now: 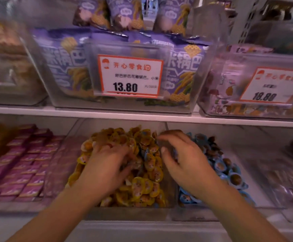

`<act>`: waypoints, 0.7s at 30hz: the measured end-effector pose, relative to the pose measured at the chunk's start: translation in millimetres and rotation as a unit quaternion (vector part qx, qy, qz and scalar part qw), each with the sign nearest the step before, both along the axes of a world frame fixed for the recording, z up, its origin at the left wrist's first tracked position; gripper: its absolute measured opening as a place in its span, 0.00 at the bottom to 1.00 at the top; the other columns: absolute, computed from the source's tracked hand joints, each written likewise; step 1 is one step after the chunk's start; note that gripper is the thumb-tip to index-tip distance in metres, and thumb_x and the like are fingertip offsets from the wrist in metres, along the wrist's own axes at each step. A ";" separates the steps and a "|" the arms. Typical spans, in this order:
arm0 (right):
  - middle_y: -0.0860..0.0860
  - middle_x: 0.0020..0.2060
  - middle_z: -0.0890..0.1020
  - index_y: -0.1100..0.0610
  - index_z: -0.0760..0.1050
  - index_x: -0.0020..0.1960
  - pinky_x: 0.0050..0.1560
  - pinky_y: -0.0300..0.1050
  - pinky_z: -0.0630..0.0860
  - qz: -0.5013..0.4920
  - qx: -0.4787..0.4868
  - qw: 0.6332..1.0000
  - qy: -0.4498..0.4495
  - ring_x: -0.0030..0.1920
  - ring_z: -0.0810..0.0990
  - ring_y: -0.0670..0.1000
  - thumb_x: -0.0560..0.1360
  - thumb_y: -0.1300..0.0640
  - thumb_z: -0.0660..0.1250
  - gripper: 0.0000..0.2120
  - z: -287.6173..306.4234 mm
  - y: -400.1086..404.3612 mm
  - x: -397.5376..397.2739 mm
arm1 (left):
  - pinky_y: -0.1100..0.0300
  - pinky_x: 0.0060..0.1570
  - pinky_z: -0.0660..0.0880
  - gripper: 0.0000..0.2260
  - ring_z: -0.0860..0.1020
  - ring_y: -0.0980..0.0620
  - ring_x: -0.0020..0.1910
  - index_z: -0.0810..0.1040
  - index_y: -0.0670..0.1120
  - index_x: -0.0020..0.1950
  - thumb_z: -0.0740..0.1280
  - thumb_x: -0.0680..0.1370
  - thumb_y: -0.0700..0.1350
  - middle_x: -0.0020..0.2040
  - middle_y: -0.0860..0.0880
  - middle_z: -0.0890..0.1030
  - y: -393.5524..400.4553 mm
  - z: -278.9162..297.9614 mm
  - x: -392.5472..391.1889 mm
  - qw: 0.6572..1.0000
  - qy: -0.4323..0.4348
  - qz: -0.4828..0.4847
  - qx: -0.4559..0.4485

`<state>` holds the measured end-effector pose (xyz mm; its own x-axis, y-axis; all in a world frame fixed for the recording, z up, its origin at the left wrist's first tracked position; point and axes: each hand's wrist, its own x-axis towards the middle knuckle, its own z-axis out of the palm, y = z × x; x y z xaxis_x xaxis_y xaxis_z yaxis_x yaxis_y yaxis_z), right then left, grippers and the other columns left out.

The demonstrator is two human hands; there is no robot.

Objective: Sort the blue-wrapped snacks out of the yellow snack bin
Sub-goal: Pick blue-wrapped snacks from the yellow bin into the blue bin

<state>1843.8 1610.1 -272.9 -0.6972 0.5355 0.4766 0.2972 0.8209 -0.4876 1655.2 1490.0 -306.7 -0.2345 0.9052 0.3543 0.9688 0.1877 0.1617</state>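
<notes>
2 hands work the lower shelf, and the scene runs like this from the left. A clear bin of pink-wrapped packets [20, 165] sits at the far left, untouched. Next comes the yellow snack bin [124, 213], heaped with yellow-wrapped snacks [147, 187]. The left hand [107, 165] is pushed down into that heap, fingers spread and partly buried; motion blur keeps me from telling whether they pinch anything. Just right of it, near the middle of the heap, a few blue-wrapped snacks [145, 151] show among the yellow ones, so the sorting looks unfinished. The right hand [182, 159] hovers over the divide between this bin and the next, fingers loosely curled with the thumb held apart; it may hold a piece underneath, but I cannot tell. To its right lies the blue snack bin [247, 194], filled with matching blue wrappers, likely where the strays belong. On the shelf above stand purple snack bags [65, 67] behind a price tag [130, 75] reading 13.80.

The step in hand seems to be rummaging to expose strays. The next move calls for a fine pinch on 1 blue wrapper without dragging yellow neighbours along, then a short carry rightward.
</notes>
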 end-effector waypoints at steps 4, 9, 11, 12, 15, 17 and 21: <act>0.53 0.57 0.78 0.53 0.73 0.65 0.52 0.39 0.70 0.022 -0.020 0.993 -0.117 0.56 0.75 0.49 0.77 0.58 0.62 0.17 4.4 -16.8 -39.8 | 0.52 0.48 0.72 0.09 0.79 0.43 0.47 0.78 0.52 0.49 0.70 0.73 0.54 0.45 0.50 0.82 -24.9 8.1 -31.1 0.998 0.002 0.059 0.006; 0.58 0.64 0.78 0.56 0.76 0.64 0.59 0.46 0.75 -0.043 -0.112 0.925 -0.362 0.63 0.78 0.59 0.78 0.52 0.64 0.17 -13.0 -4.3 -106.3 | 0.52 0.48 0.73 0.08 0.77 0.46 0.48 0.75 0.51 0.50 0.70 0.75 0.52 0.47 0.51 0.78 -32.8 3.3 -34.7 0.993 -0.086 0.042 0.069; 0.58 0.65 0.78 0.56 0.76 0.65 0.61 0.48 0.74 -0.066 -0.111 0.933 -0.337 0.64 0.77 0.59 0.78 0.51 0.64 0.17 -24.5 -3.5 -110.1 | 0.56 0.45 0.72 0.09 0.77 0.51 0.46 0.75 0.52 0.50 0.71 0.73 0.50 0.44 0.56 0.78 -33.6 1.8 -35.9 0.981 -0.134 0.057 0.129; 0.59 0.63 0.79 0.56 0.77 0.63 0.60 0.48 0.74 -0.070 -0.099 0.942 -0.312 0.63 0.77 0.60 0.78 0.52 0.64 0.16 -28.1 -5.0 -108.6 | 0.59 0.43 0.72 0.09 0.77 0.55 0.44 0.74 0.54 0.49 0.72 0.72 0.49 0.41 0.59 0.78 -33.9 2.1 -35.3 0.969 -0.178 0.065 0.156; 0.58 0.57 0.83 0.55 0.82 0.56 0.56 0.48 0.76 -0.080 -0.100 0.950 -0.283 0.59 0.80 0.59 0.74 0.56 0.67 0.12 -32.0 -4.3 -102.1 | 0.66 0.37 0.74 0.08 0.80 0.63 0.37 0.74 0.56 0.49 0.70 0.72 0.50 0.39 0.59 0.82 -33.3 4.7 -31.4 0.911 -0.354 0.052 0.205; 0.56 0.53 0.85 0.55 0.83 0.52 0.51 0.43 0.78 -0.111 -0.151 0.946 -0.264 0.56 0.82 0.55 0.73 0.60 0.69 0.10 -27.9 -2.5 -100.7 | 0.59 0.35 0.77 0.10 0.81 0.57 0.34 0.76 0.56 0.54 0.68 0.74 0.50 0.40 0.53 0.82 -33.2 5.9 -30.9 0.860 -0.470 0.040 0.193; 0.59 0.46 0.85 0.65 0.82 0.48 0.41 0.39 0.75 -0.098 -0.309 0.946 -0.022 0.44 0.81 0.53 0.72 0.75 0.66 0.10 -9.1 -5.9 -98.5 | 0.61 0.24 0.66 0.04 0.75 0.50 0.24 0.78 0.50 0.47 0.65 0.79 0.44 0.32 0.46 0.80 -38.3 6.4 -31.0 0.778 -0.607 0.059 0.150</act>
